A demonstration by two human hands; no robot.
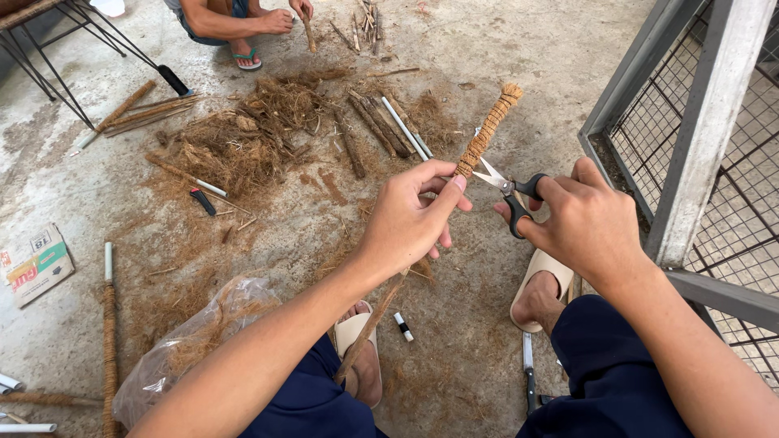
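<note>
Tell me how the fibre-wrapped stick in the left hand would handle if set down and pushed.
The fibre-wrapped stick probably stays stiff: it juts straight past the left hand. Its rough winding likely grips rather than slips. Being round and slim, it may roll on the concrete floor.

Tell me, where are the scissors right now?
In the head view, right of centre, the black-handled scissors are in the person's right hand, blades open beside the fibre-wrapped stick that the left hand holds up.
</note>
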